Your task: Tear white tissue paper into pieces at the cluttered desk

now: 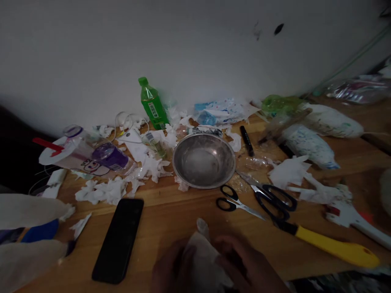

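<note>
Both my hands are at the bottom edge of the view, dim and blurred. My left hand point(171, 268) and my right hand point(244, 264) are closed around a crumpled white tissue point(203, 252) held between them just above the wooden table point(171, 215). A black phone point(119, 240) lies to the left of my hands. A steel bowl point(204, 160) stands beyond them, with small black-handled scissors point(235, 203) and larger scissors point(275, 199) to its right.
Torn white tissue scraps point(104, 190) litter the table. A green bottle point(152, 103) stands by the wall, a tipped cup point(76, 154) and purple bottle point(111, 156) lie at left, a yellow-handled tool point(332, 246) at right. Plastic bags point(320, 122) sit far right.
</note>
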Demonstrator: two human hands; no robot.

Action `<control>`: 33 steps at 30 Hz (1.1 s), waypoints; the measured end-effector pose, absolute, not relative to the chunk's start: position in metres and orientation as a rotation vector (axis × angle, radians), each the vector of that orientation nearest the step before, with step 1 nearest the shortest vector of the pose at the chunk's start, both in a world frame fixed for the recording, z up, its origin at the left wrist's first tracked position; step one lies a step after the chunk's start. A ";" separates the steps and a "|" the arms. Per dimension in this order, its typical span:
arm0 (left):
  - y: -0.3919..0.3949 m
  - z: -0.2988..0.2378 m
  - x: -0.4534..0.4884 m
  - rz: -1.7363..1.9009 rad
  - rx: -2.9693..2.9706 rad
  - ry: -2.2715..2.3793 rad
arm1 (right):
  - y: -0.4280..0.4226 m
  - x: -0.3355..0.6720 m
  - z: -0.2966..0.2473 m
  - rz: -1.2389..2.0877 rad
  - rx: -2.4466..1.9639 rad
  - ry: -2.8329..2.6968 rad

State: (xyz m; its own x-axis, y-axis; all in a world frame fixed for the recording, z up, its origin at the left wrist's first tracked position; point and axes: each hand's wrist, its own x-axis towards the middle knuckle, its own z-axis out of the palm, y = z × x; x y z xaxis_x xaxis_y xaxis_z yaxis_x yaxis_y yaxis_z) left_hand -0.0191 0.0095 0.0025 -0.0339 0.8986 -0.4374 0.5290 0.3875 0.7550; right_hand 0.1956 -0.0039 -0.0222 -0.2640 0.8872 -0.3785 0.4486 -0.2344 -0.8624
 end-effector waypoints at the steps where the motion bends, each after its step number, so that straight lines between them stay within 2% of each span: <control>1: 0.015 -0.001 -0.022 0.491 1.357 1.687 | -0.004 0.194 -0.024 1.440 -1.626 -1.667; 6: 0.033 -0.025 -0.034 0.520 1.913 1.586 | 0.003 0.186 -0.022 1.094 -1.749 -1.851; 13: 0.038 -0.023 -0.029 0.549 1.936 1.595 | 0.006 0.183 -0.021 0.629 -1.600 -2.023; 20: 0.040 -0.024 -0.025 0.479 2.295 1.664 | 0.014 0.183 -0.016 0.248 -1.473 -2.079; 24: 0.038 -0.021 -0.027 0.532 2.518 1.598 | 0.014 0.180 -0.014 0.184 -1.291 -2.154; 29: 0.038 -0.008 -0.036 0.310 2.817 1.401 | 0.002 0.172 -0.029 0.239 -1.203 -2.108; 33: 0.037 -0.006 -0.042 0.233 2.835 1.345 | -0.002 0.173 -0.035 0.208 -1.205 -2.093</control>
State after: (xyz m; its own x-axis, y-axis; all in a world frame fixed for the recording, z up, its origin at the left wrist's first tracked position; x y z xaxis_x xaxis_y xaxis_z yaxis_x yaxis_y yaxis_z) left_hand -0.0423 0.0373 -0.0063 0.6235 0.7701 0.1352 0.7708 -0.6344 0.0590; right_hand 0.1726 -0.0020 -0.0350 -0.3200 0.8089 0.4932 0.6961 0.5539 -0.4568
